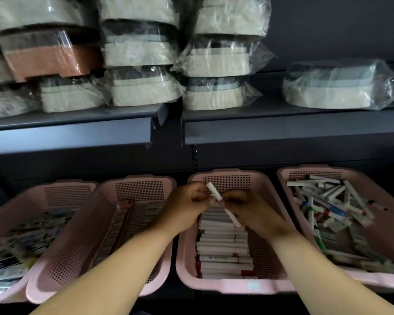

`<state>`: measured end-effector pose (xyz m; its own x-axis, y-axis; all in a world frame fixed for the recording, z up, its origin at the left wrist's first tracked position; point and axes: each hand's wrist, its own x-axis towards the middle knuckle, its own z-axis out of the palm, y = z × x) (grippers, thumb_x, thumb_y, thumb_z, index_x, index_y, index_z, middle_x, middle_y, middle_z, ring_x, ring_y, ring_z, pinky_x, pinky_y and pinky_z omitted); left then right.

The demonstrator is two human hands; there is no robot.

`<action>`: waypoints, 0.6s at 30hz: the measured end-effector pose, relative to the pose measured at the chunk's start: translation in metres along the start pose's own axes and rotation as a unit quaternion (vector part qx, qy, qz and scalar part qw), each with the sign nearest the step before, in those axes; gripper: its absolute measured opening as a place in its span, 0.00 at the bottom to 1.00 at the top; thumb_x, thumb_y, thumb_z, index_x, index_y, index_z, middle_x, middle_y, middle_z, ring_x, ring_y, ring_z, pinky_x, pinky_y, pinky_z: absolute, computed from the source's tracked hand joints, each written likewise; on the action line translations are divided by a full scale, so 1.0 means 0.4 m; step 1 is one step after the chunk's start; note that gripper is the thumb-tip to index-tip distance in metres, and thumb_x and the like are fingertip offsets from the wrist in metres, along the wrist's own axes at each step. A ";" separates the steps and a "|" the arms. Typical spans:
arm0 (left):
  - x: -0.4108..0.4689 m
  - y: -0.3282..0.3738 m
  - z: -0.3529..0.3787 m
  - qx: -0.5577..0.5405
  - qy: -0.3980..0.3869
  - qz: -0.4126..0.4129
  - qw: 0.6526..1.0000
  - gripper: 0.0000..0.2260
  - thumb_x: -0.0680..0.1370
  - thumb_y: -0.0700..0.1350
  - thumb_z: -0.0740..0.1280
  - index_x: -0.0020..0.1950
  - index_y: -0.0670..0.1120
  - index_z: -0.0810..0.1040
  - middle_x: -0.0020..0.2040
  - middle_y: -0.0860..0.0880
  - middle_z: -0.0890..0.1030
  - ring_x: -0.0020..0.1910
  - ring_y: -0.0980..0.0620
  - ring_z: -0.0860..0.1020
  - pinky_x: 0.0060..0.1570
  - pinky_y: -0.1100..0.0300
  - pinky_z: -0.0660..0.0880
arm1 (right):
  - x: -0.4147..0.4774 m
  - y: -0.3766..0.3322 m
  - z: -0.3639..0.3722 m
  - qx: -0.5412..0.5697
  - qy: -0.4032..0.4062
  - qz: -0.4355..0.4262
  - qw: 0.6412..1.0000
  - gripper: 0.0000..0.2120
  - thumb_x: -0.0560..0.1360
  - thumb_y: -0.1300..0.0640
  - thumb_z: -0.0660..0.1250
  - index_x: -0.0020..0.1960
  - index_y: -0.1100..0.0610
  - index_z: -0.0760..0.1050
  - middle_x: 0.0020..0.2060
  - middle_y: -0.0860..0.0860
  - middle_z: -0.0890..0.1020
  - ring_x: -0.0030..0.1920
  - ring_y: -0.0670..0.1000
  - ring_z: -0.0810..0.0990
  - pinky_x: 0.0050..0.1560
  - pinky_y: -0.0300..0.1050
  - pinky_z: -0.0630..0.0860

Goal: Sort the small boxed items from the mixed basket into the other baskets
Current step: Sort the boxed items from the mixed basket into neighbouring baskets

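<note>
Both my hands meet above the third pink basket [228,286], which holds a neat stack of small white boxes [223,248]. My left hand [187,208] pinches the upper end of a slim white boxed item [214,192]. My right hand [248,210] holds a second slim white item [232,218] that slants down to the right. The two items touch end to end between my fingers. The mixed basket [284,176] at far right holds a loose jumble of several white items [332,208].
Two more pink baskets stand on the left: one [62,285] with a few rows of boxes, and the far-left one [14,201] full of dark packets. A dark shelf edge [282,130] runs above, loaded with plastic-wrapped containers [143,87].
</note>
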<state>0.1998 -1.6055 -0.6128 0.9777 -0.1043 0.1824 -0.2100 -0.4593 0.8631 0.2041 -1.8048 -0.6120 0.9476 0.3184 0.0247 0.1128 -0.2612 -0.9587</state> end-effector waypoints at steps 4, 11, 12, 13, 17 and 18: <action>-0.005 0.015 0.042 -0.008 -0.023 0.008 1.000 0.08 0.79 0.44 0.75 0.52 0.57 0.83 0.48 0.56 0.87 0.49 0.61 0.85 0.51 0.63 0.81 | -0.007 0.003 0.000 0.109 0.018 -0.007 0.994 0.06 0.80 0.60 0.68 0.55 0.61 0.81 0.43 0.57 0.85 0.43 0.52 0.83 0.48 0.45 0.82; -0.002 0.012 0.082 0.148 -0.047 0.060 0.986 0.02 0.78 0.48 0.74 0.49 0.55 0.84 0.44 0.59 0.85 0.45 0.65 0.82 0.45 0.66 0.78 | -0.017 0.043 -0.016 0.095 0.029 0.045 0.994 0.08 0.77 0.55 0.71 0.53 0.59 0.81 0.41 0.54 0.85 0.39 0.51 0.83 0.42 0.48 0.78; -0.003 0.010 0.084 0.174 -0.058 0.064 0.981 0.02 0.79 0.48 0.73 0.50 0.55 0.84 0.44 0.58 0.85 0.45 0.64 0.81 0.46 0.64 0.79 | -0.017 0.050 -0.021 0.093 0.044 0.048 0.994 0.10 0.76 0.53 0.73 0.52 0.59 0.81 0.41 0.55 0.86 0.39 0.55 0.84 0.42 0.49 0.78; -0.003 0.006 0.086 0.203 -0.067 0.069 0.974 0.02 0.79 0.49 0.73 0.50 0.56 0.84 0.45 0.58 0.84 0.44 0.63 0.81 0.46 0.61 0.80 | -0.017 0.057 -0.030 0.089 0.070 0.048 0.992 0.10 0.76 0.52 0.73 0.51 0.58 0.81 0.41 0.56 0.85 0.41 0.58 0.84 0.41 0.49 0.79; 0.000 0.001 0.097 0.257 -0.089 0.076 0.959 0.05 0.81 0.52 0.70 0.55 0.57 0.84 0.44 0.60 0.82 0.42 0.63 0.79 0.41 0.61 0.76 | -0.027 0.068 -0.088 0.071 0.125 0.045 0.989 0.08 0.77 0.55 0.71 0.49 0.61 0.80 0.33 0.53 0.78 0.35 0.50 0.77 0.33 0.42 0.73; 0.003 0.001 0.100 0.255 -0.090 0.077 0.960 0.05 0.82 0.51 0.69 0.55 0.58 0.84 0.43 0.60 0.81 0.41 0.64 0.78 0.38 0.64 0.73 | -0.033 0.068 -0.101 0.070 0.116 0.050 0.990 0.07 0.79 0.56 0.70 0.50 0.61 0.80 0.32 0.52 0.78 0.34 0.49 0.76 0.33 0.41 0.72</action>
<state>0.2005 -1.6411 -0.6310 0.9272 -0.3361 0.1654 -0.3733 -0.7928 0.4818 0.2068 -1.8529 -0.6271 0.9968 0.0760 -0.0228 -0.0115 -0.1463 -0.9892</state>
